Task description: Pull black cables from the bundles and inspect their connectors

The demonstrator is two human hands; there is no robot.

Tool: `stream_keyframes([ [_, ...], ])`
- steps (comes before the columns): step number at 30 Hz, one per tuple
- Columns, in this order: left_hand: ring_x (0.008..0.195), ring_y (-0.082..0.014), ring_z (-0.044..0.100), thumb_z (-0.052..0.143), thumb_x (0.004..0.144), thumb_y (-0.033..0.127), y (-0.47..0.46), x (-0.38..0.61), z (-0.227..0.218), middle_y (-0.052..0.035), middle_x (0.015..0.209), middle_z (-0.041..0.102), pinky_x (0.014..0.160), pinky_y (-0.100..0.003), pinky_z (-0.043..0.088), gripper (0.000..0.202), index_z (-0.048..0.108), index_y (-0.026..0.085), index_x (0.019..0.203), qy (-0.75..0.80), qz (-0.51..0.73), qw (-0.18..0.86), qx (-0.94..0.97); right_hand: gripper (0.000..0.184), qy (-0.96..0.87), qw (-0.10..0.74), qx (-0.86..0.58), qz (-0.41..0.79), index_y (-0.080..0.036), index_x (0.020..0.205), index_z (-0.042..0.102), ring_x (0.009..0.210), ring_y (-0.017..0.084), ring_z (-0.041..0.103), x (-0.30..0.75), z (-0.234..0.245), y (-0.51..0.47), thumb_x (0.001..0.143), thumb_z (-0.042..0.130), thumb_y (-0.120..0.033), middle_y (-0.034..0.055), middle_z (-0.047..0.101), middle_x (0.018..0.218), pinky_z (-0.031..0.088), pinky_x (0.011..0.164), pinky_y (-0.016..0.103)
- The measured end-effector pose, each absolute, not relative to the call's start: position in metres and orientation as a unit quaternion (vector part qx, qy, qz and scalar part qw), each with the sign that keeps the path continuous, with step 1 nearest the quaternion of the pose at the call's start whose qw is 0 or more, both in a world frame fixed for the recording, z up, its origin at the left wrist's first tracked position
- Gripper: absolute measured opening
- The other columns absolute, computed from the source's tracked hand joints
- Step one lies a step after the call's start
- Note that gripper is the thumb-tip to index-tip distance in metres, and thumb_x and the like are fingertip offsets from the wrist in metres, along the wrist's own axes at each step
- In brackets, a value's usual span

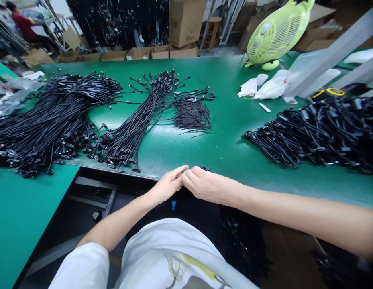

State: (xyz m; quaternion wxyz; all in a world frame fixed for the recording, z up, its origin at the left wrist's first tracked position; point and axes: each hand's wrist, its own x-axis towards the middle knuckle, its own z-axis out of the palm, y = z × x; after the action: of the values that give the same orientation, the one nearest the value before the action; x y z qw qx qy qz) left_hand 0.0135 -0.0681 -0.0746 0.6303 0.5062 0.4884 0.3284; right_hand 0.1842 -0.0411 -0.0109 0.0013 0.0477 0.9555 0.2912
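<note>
My left hand (pixel 168 186) and my right hand (pixel 201 184) meet at the front edge of the green table, fingertips pressed together. A small dark piece of black cable (pixel 205 168) shows just past the knuckles of my right hand; the rest is hidden behind the fingers. Whatever my left fingers pinch is too small to make out. Beyond the hands lies a pile of short black ties (pixel 192 116). Left of it a loose bundle of straight black cables (pixel 144 116) stretches toward the table edge. Folded black cables (pixel 321 132) are heaped on the right.
A larger cable pile (pixel 54 116) covers the left of the green table (pixel 228 148). A green fan (pixel 278 34), white plastic bags (pixel 273 86) and a grey post (pixel 333 52) stand at the back right. Cardboard boxes (pixel 186 24) line the far side. A person (pixel 23 24) sits far left.
</note>
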Motion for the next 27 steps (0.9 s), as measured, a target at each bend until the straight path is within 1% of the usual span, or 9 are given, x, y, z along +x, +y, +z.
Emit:
stream_keyframes([
  [4,0.061,-0.0117,0.044,0.046,0.09,0.026,-0.069,0.024,-0.08,0.0042,0.063,0.048,0.062,-0.025,0.041,0.051,0.048,0.016,0.14,0.514,0.298,0.611,0.524,0.04,0.967,0.01,0.134,0.216,-0.016,0.072,0.063,0.056,0.02,0.04,0.184,-0.024,-0.047,0.082,0.031,0.005,0.0074,0.052,0.064,0.028,0.054,0.035],
  [9,0.072,-0.0145,0.052,0.045,0.091,0.026,-0.069,0.032,-0.081,-0.001,0.076,0.059,0.072,-0.029,0.045,0.051,0.047,0.015,0.141,0.514,0.331,0.632,0.475,0.02,0.954,0.022,0.291,0.062,-0.013,0.077,0.062,0.053,0.019,0.049,0.183,-0.038,-0.035,0.081,0.043,-0.005,0.0086,0.059,0.064,0.025,0.051,0.032],
  [12,0.091,-0.0181,0.057,0.042,0.095,0.035,-0.065,0.034,-0.074,-0.0083,0.102,0.065,0.087,-0.033,0.045,0.048,0.051,0.015,0.137,0.471,0.427,0.634,0.441,0.022,0.917,-0.093,0.381,-0.071,-0.016,0.077,0.059,0.061,0.017,0.054,0.177,-0.036,-0.03,0.089,0.041,-0.017,0.0075,0.063,0.073,0.029,0.055,0.028],
  [15,0.111,-0.022,0.054,0.03,0.099,0.048,-0.059,0.024,-0.062,-0.011,0.121,0.062,0.101,-0.037,0.041,0.052,0.063,0.017,0.123,0.432,0.5,0.581,0.476,0.034,0.809,-0.257,0.424,-0.316,-0.019,0.07,0.052,0.058,0.015,0.048,0.17,-0.038,-0.032,0.094,0.036,-0.035,0.0034,0.057,0.068,0.032,0.055,0.026],
  [17,0.119,-0.0234,0.05,0.027,0.099,0.05,-0.059,0.013,-0.054,-0.0104,0.125,0.059,0.105,-0.038,0.037,0.055,0.071,0.018,0.107,0.436,0.493,0.513,0.552,0.036,0.708,-0.283,0.411,-0.499,-0.02,0.069,0.048,0.049,0.012,0.035,0.17,-0.043,-0.032,0.092,0.04,-0.046,-0.0008,0.048,0.061,0.028,0.049,0.026],
  [19,0.117,-0.0237,0.049,0.032,0.098,0.051,-0.061,0.002,-0.048,-0.0099,0.117,0.059,0.106,-0.039,0.036,0.054,0.075,0.02,0.093,0.453,0.442,0.431,0.643,0.037,0.651,-0.273,0.402,-0.583,-0.02,0.068,0.046,0.046,0.011,0.025,0.176,-0.047,-0.031,0.089,0.043,-0.051,-0.004,0.039,0.056,0.023,0.046,0.025],
  [22,0.098,-0.021,0.053,0.037,0.096,0.055,-0.063,-0.004,-0.051,-0.0077,0.096,0.058,0.098,-0.038,0.04,0.053,0.077,0.021,0.092,0.465,0.346,0.401,0.71,0.035,0.706,-0.317,0.438,-0.458,-0.02,0.067,0.048,0.054,0.012,0.037,0.185,-0.048,-0.031,0.092,0.043,-0.044,-0.0021,0.043,0.058,0.028,0.053,0.026],
  [25,0.08,-0.0187,0.055,0.028,0.094,0.064,-0.058,0.001,-0.063,-0.007,0.083,0.061,0.083,-0.034,0.045,0.068,0.075,0.016,0.097,0.471,0.331,0.515,0.635,0.033,0.828,-0.319,0.414,-0.204,-0.019,0.069,0.052,0.064,0.015,0.047,0.185,-0.046,-0.043,0.096,0.037,-0.029,0.0028,0.055,0.067,0.031,0.062,0.028],
  [27,0.077,-0.0191,0.056,0.018,0.094,0.066,-0.053,0.003,-0.066,-0.0081,0.081,0.065,0.079,-0.034,0.046,0.077,0.074,0.014,0.095,0.483,0.37,0.564,0.558,0.033,0.884,-0.274,0.355,-0.133,-0.018,0.072,0.055,0.064,0.016,0.049,0.18,-0.049,-0.052,0.097,0.035,-0.025,0.004,0.058,0.068,0.031,0.063,0.029],
])
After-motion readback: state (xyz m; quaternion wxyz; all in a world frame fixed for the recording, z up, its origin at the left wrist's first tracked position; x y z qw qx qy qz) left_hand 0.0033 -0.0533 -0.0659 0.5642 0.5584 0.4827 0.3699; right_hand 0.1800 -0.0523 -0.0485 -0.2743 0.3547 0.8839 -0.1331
